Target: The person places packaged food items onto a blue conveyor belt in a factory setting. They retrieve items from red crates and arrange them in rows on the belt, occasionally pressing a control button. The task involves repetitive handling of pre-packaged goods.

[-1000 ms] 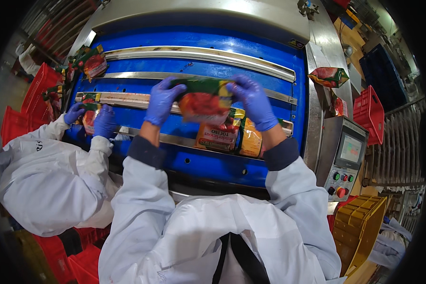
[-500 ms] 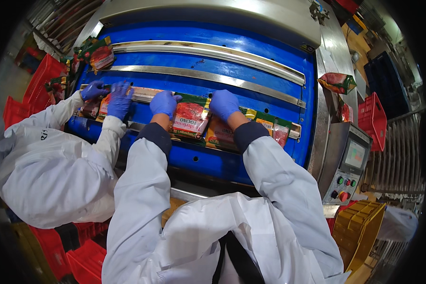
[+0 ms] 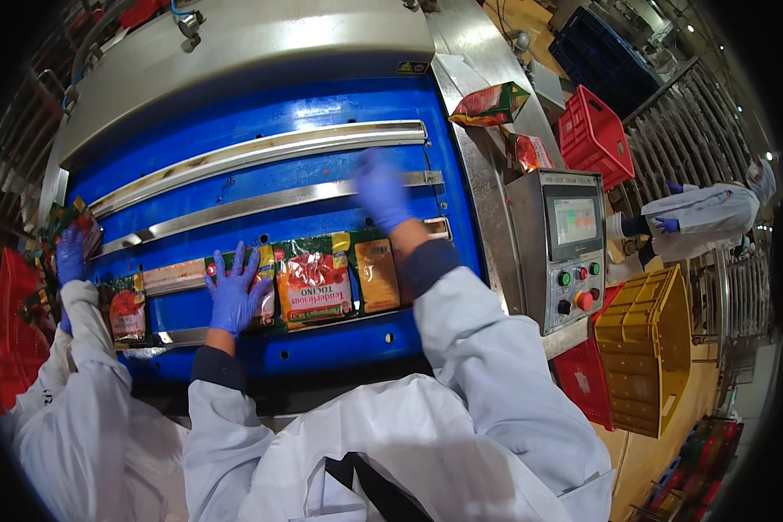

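My left hand (image 3: 237, 291), in a blue glove, is open with fingers spread, lying over a pouch (image 3: 268, 303) that it partly hides. To its right a red and green food pouch (image 3: 313, 280) lies flat across the near metal bar. Beside that is an orange-brown pouch (image 3: 376, 277). My right hand (image 3: 379, 190), also gloved, is above the middle metal strip (image 3: 296, 198), smeared by motion, so its fingers cannot be made out. The pouches rest on the blue bed (image 3: 348, 344) of a large steel machine.
At left, a co-worker's gloved hand (image 3: 70, 254) is at piled pouches, with another pouch (image 3: 127, 315) nearby. Loose pouches (image 3: 489, 104) lie on the right steel frame, above a control panel (image 3: 572, 252). Red (image 3: 593, 139) and yellow crates (image 3: 644, 348) stand beyond. Another person (image 3: 705, 217) is at far right.
The view has swung rightward. My left hand has gone from the red pouch to the pouch on its left. My right hand has lifted off the pouches. The co-worker's hands have moved to the pile.
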Demonstrator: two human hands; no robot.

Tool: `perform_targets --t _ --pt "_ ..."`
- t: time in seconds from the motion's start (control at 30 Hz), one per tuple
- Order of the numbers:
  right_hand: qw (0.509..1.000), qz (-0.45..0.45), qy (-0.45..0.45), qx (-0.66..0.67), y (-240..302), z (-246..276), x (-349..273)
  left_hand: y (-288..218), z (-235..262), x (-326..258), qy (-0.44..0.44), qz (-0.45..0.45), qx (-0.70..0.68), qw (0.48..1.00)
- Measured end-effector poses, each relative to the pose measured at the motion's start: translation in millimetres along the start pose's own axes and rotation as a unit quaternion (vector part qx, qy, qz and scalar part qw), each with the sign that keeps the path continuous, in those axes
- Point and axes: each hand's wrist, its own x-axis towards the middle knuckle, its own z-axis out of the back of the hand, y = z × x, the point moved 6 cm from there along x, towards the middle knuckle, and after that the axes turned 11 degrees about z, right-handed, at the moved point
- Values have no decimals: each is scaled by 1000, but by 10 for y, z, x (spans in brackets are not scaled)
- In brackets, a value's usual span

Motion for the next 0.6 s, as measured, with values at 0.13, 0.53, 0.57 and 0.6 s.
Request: perform_targets --t 0.13,0.53,0.57,0.6 --pt "938 -93 -324 -84 -913 1556 347 -13 -1 1 25 2 -10 1000" --pt "991 24 -130 14 -692 1490 1103 -1004 599 298 -109 -139 -193 965" --pt "986 85 -145 -15 -393 1401 991 -1242 681 314 -104 -161 -222 956" --pt "990 97 -103 -5 -121 1226 861 -1468 786 287 -99 -179 -249 947"
